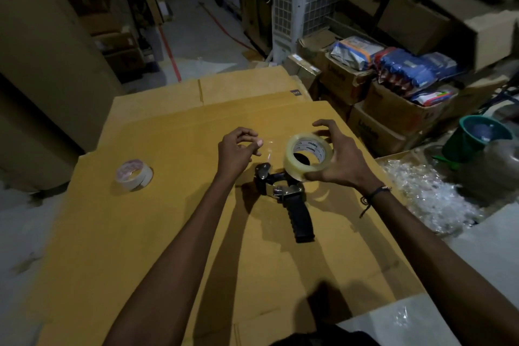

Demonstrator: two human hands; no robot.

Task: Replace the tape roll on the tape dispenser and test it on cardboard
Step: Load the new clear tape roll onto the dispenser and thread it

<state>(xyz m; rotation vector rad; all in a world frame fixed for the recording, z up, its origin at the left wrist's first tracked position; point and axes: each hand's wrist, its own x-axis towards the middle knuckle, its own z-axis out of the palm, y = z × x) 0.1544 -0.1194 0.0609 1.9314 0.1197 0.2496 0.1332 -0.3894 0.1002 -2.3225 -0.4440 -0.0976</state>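
Note:
My right hand point(341, 159) grips a full roll of clear tape point(307, 155) and holds it just above the head of the black tape dispenser point(289, 196), which lies on the flat cardboard sheet point(157, 233) with its handle toward me. My left hand point(238, 149) pinches the free end of a clear strip pulled leftward from the roll. A smaller, nearly used-up roll of tape point(134, 174) lies on the cardboard to the left.
Stacked cardboard boxes point(387, 109) with packaged goods stand at the right. Crumpled clear plastic wrap point(427, 191) lies beside the sheet, with a green bucket point(474, 135) behind it. A white air cooler point(303, 0) stands at the back. Large boxes point(42, 78) stand at the left.

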